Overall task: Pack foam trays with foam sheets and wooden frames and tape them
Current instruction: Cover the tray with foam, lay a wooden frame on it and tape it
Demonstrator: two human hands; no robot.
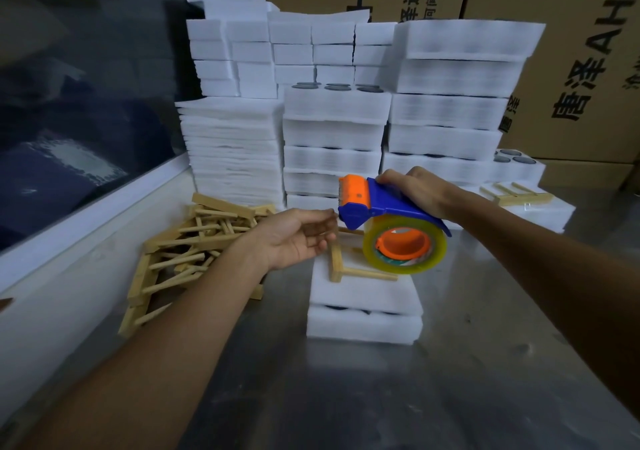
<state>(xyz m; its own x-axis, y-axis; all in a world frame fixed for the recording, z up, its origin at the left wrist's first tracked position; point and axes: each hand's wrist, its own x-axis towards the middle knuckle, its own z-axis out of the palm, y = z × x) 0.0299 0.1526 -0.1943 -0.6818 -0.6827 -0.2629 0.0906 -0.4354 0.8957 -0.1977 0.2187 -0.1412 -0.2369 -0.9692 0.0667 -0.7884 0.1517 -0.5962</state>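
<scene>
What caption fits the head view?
Right hand holds tape dispenser above foam tray; left hand reaches in.

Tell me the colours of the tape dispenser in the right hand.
The tape dispenser has a blue body with an orange cutter head and hub; seen in the head view.

The setting was a packing area in a warehouse or small factory. Stacks of white foam trays [332,110] stood on a steel table [346,397], beside loose wooden frames [194,241] and printed cardboard cartons [581,68] behind.
</scene>
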